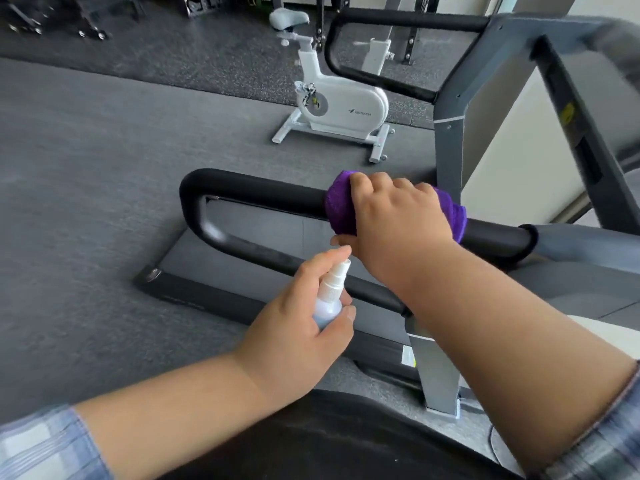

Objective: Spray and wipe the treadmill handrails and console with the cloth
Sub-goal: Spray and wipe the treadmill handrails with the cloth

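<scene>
right hand (398,216): my fingers grasp the purple cloth (341,209) around the black handrail (256,190)
left hand (298,327): my fingers grasp the spray bottle (329,299)

A single head-worn wide-angle camera is looking forward and steeply down at the near handrail (263,195), sitting close above it. Beyond the handrail it is taking in gym floor and a white exercise bike (341,102), well apart.

The handrail (263,195) is hidden where the cloth (341,209) is wrapped; the console is cut off.
</scene>
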`<state>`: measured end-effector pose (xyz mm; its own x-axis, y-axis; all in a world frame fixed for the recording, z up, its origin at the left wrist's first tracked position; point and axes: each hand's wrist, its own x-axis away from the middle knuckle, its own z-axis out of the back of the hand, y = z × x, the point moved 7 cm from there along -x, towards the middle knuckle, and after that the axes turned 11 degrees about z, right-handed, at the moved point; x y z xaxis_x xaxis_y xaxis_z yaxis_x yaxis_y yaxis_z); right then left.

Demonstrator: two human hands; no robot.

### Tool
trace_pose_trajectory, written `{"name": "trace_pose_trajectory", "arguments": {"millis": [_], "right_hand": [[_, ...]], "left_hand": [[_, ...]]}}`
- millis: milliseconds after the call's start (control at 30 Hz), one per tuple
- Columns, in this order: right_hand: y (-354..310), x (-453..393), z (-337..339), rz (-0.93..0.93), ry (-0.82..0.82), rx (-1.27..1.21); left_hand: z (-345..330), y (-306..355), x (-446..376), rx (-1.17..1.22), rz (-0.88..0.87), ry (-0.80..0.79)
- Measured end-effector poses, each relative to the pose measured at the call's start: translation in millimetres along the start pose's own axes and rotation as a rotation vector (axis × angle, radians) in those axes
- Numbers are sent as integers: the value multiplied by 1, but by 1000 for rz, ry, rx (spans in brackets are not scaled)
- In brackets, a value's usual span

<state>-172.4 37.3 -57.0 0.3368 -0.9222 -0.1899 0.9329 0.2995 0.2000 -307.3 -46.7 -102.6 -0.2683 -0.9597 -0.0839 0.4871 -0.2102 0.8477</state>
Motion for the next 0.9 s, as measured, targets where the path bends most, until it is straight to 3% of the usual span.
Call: {"name": "trace_pose_trajectory", "arguments": {"millis": [200,567,733,900], "right_hand": [[19,11,8,24,-86,-95],[-73,-78,1,91,-24,36],[-128,-134,-7,139,-58,-55],[-115,-125,-5,96,-116,-134]], "left_hand": [[31,-19,-3,28,20,55],[89,-65,-12,34,72,102],[101,-77,-21,37,58,82],[115,-81,-23,52,12,42]]}}
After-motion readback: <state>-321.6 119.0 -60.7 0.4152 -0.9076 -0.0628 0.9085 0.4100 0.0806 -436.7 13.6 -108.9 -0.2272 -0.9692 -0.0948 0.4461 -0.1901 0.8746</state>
